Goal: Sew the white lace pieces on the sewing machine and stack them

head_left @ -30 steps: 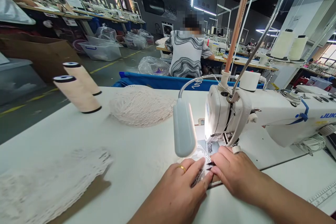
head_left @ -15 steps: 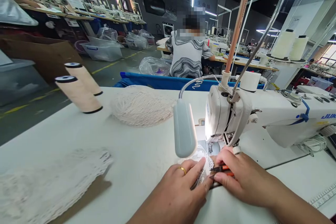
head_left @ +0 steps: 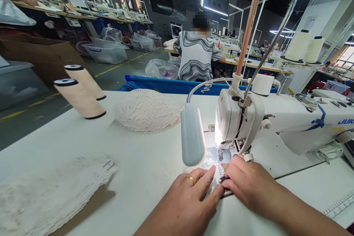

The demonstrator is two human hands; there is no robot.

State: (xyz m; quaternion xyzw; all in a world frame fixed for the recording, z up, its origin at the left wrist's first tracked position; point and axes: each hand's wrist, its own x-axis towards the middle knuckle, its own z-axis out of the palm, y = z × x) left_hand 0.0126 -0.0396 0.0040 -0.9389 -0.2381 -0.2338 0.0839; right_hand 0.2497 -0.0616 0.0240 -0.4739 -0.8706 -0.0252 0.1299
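Observation:
My left hand [head_left: 186,199], a gold ring on one finger, presses a small white lace piece [head_left: 212,171] flat on the table just in front of the presser foot of a white sewing machine [head_left: 276,121]. My right hand [head_left: 249,184] lies beside it with its fingers curled down on the same lace and on a small dark tool whose tip shows between the two hands. A grey gooseneck lamp [head_left: 193,138] hangs over the spot and hides part of the lace.
Two cream thread cones [head_left: 80,97] lie at the table's [head_left: 132,169] far left. A heap of lace [head_left: 149,110] sits behind the lamp, another pile of lace [head_left: 47,195] at the near left. A seated person [head_left: 197,57] works at the table beyond.
The orange handles of the tool seen in my right hand half a second ago are now covered by the fingers. Both hands have stayed at the needle area.

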